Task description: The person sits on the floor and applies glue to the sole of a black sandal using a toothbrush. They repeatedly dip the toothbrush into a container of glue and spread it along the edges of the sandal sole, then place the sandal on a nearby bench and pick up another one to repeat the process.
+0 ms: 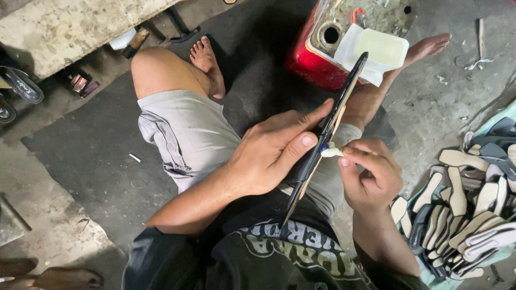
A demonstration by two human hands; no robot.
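My left hand (pixel 271 153) grips a long, thin black shoe sole (pixel 336 110) seen edge-on, its tan underside facing right and its tip pointing up toward a red can. My right hand (pixel 371 174) pinches a small white glue-covered applicator (pixel 331 152) and presses it against the sole's tan side near the middle. I sit on the floor in grey shorts (pixel 188 134) with my knees spread.
A red metal can (pixel 317 51) with a white plastic tub (pixel 381 48) on top stands between my feet. A heap of tan and black sole pieces (pixel 467 207) lies on the right. A stone bench (pixel 64 27) is upper left; someone else's foot (pixel 67 278) is lower left.
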